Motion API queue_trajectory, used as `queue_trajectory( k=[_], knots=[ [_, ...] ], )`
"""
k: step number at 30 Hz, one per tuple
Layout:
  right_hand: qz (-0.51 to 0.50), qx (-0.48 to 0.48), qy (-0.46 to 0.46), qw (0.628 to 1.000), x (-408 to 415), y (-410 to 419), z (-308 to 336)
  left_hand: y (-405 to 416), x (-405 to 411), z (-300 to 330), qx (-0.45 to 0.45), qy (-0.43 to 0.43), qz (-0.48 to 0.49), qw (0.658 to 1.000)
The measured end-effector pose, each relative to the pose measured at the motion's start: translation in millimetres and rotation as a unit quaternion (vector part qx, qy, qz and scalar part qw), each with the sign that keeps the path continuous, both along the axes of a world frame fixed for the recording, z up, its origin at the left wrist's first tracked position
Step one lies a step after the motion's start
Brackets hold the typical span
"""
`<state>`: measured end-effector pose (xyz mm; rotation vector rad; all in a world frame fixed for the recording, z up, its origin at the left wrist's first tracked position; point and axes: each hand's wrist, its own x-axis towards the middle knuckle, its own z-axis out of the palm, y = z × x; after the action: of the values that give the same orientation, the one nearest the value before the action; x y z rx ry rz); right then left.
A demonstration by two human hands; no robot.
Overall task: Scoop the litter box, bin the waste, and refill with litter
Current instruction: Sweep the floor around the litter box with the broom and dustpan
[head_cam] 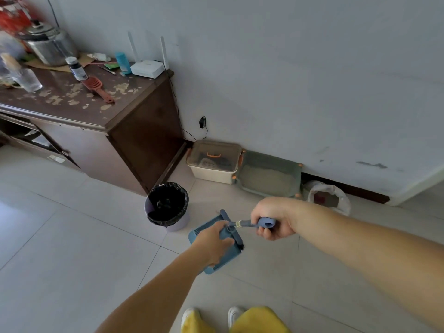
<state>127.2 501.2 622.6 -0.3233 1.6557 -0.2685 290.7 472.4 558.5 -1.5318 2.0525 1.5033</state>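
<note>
- Blue plastic dustpan (211,239) held above the tiled floor (72,236), just below frame centre; it is tilted, with its slotted end toward 10 o'clock.
- Left hand (213,246) grips the dustpan from above, fingers curled over its upper edge; the fingertips cannot be made out.
- Right hand (274,218) at 3 o'clock of the left hand, fingers wrapped round the blue brush handle (260,223); the handle's narrow end meets the dustpan at the left hand.
- Dark bristles show at the dustpan's 4 o'clock edge.
- Waste bin (168,206) with black liner stands on the floor at 10 o'clock of the dustpan, near but apart from it.
- Litter box (269,175), grey-green and holding pale litter, sits against the wall (288,68) at 12 o'clock of the hands, well apart from them.
- Lidded storage box (215,161) with orange handle touches the litter box at its 9 o'clock side.
- White bag (329,195), open at the top, lies at 3 o'clock of the litter box.
- Brown cabinet (120,121) at upper left carries a reddish slotted scoop (97,88), a router (147,68) and a metal pot (49,45).
</note>
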Motion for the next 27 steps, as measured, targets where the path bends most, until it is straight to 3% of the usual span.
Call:
queue_trajectory(
  k=[5, 18, 23, 27],
  knots=[
    [0.056, 0.005, -0.039, 0.998, 41, -10, -5, 2, 19, -12, 0.011, -0.027, -0.042, 0.999],
    [0.155, -0.021, -0.053, 0.986, 123, -42, -18, -16, 82, -17, 0.103, -0.007, 0.054, 0.993],
    [0.179, -0.015, -0.057, 0.982, 146, -63, -28, -31, 110, -25, 0.076, -0.001, 0.083, 0.994],
    [0.098, -0.047, -0.025, 0.994, 154, -85, -39, -51, 143, -26, 0.009, 0.043, 0.145, 0.988]
  ],
)
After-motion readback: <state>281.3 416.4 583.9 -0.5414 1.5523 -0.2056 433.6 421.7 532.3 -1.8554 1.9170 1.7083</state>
